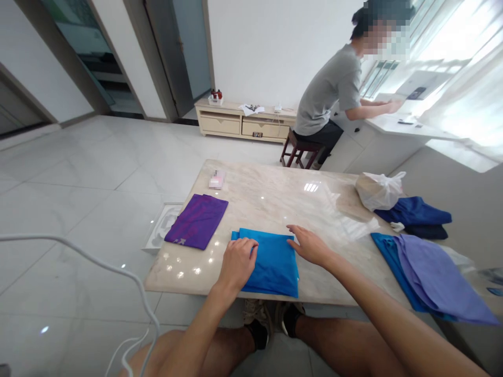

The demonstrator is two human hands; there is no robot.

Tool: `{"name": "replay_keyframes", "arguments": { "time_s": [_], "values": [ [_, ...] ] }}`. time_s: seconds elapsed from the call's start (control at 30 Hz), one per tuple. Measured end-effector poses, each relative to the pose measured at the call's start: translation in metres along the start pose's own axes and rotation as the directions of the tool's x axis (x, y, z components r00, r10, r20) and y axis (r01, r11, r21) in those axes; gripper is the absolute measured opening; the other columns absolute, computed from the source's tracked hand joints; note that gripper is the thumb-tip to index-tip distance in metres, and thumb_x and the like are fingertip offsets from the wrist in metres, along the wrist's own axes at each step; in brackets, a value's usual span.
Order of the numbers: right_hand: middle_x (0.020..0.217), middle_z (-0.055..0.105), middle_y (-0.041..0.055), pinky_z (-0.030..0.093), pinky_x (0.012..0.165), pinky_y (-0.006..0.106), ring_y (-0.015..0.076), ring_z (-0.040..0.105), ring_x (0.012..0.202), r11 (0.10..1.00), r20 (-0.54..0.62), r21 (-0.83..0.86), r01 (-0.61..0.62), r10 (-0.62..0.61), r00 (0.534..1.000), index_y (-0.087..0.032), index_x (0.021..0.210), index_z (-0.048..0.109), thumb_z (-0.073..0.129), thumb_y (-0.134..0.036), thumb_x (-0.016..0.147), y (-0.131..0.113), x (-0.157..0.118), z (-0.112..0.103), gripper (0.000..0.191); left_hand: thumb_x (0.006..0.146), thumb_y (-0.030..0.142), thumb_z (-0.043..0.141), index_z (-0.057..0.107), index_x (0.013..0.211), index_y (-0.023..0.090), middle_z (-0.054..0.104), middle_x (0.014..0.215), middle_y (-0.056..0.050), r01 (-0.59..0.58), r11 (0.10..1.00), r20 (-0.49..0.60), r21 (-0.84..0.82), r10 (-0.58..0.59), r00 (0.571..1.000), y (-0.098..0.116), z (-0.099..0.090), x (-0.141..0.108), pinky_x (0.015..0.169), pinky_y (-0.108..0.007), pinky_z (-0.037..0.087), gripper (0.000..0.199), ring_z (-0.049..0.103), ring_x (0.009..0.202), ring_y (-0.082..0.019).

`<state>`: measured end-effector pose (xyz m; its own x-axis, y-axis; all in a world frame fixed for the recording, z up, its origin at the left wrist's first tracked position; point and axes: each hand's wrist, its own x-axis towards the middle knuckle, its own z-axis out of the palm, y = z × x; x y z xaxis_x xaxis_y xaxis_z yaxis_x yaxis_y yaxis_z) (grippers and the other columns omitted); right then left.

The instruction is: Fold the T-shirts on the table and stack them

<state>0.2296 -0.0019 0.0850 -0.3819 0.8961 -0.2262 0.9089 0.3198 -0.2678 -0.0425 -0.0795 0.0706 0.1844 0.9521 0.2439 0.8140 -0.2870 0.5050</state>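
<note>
Bare forearms (369,290) reach over the desk (322,285), where a folded blue cloth (273,264) lies at the near edge, between the person's hands. It looks nearly square to me, so I can't pick out a long axis. The left hand (239,262) is the nearer, laid over the cloth's left side with its fingers curled; whether they pinch it, I can't tell. The right hand (310,246) is loosely open, seemingly holding nothing, its thumb by the far right corner.
</note>
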Motion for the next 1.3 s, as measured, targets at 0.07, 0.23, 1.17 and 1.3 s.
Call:
{"name": "replay_keyframes", "arguments": {
  "time_s": [0.07, 0.23, 1.17, 1.3],
  "values": [
    [0.157, 0.063, 0.0224, 0.049, 0.119, 0.050, 0.0365, 0.064, 0.141, 1.000, -0.018, -0.001, -0.005, 0.004, 1.000, -0.012, 0.160, 0.052, 0.050, -0.035, 0.111, 0.007, 0.001, 0.004, 0.055, 0.108, 0.019, 0.059, 0.074, 0.105, 0.024, 0.081, 0.103, -0.003, 0.008, 1.000, 0.022, 0.010, -0.008, 1.000, 0.000, 0.001, 0.000, 0.094, -0.041, 0.051, 0.015, 0.073, 0.098, -0.024],
    [0.160, 0.061, 0.0211, 0.048, 0.122, 0.051, 0.0369, 0.061, 0.145, 1.000, 0.006, 0.023, 0.021, -0.021, 1.000, -0.014, 0.162, 0.053, 0.050, -0.041, 0.110, 0.015, 0.005, 0.011, 0.058, 0.110, 0.022, 0.056, 0.074, 0.106, 0.023, 0.081, 0.104, -0.003, 0.040, 0.999, 0.082, 0.034, -0.043, 0.996, 0.001, -0.002, 0.000, 0.092, -0.040, 0.052, 0.018, 0.074, 0.100, -0.024],
    [0.109, 0.082, 0.0124, 0.050, 0.079, 0.030, 0.0274, 0.076, 0.102, 0.973, 0.203, 0.036, -0.227, 0.215, 0.955, -0.016, 0.104, 0.081, 0.077, -0.025, 0.089, -0.006, 0.009, -0.009, 0.018, 0.110, 0.027, 0.052, 0.066, 0.136, 0.023, 0.075, 0.130, -0.010, 0.022, 1.000, 0.045, 0.011, -0.023, 0.999, -0.012, 0.010, -0.006, 0.100, -0.045, 0.061, 0.029, 0.072, 0.120, -0.029],
    [0.108, 0.081, 0.0128, 0.052, 0.079, 0.030, 0.0263, 0.075, 0.100, 0.947, 0.147, 0.168, -0.273, 0.249, 0.957, -0.015, 0.099, 0.079, 0.077, -0.020, 0.085, -0.006, 0.009, -0.019, 0.015, 0.110, 0.026, 0.052, 0.070, 0.128, 0.021, 0.078, 0.123, -0.009, 0.000, 1.000, 0.053, 0.021, -0.001, 0.999, -0.013, 0.011, -0.006, 0.101, -0.046, 0.060, 0.026, 0.073, 0.116, -0.029]
  ]
}}
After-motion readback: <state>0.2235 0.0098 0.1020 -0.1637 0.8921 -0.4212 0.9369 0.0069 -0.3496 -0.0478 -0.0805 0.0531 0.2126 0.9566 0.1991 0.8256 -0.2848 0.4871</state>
